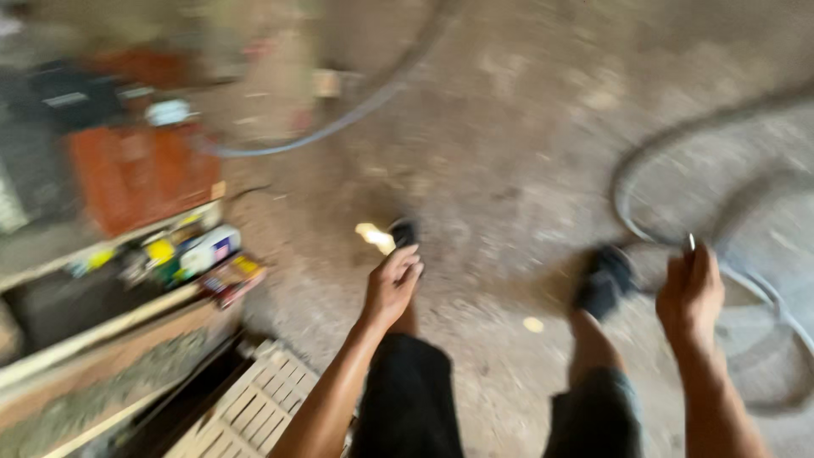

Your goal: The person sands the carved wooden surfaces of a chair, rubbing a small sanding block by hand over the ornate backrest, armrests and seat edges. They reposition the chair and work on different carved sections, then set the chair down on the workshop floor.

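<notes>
the right hand is curled, fingers drawn together, and pinches a small, thin silvery thing that sticks up just above the fingertips; blur hides what it is. just beyond and to the right of this hand a grey hose loops over the dusty concrete floor, one bend passing close behind the fingers. below and to the left of the hand stands the person's right foot in a dark sandal, with a small pale round spot on the floor beside it.

the left hand is loosely half open, fingers bent and close together, and holds nothing that can be seen. just above its fingertips is the other dark sandal, and next to that a bright patch of light on the floor. dark shorts cover the legs below both hands.

well to the left of the left hand a wooden shelf carries small coloured boxes and tubes, too blurred to tell apart. above them sits an orange-red box with a dark case beyond it. below the left forearm lies a pale slatted crate. a second hose curves across the floor far above the left hand.
</notes>
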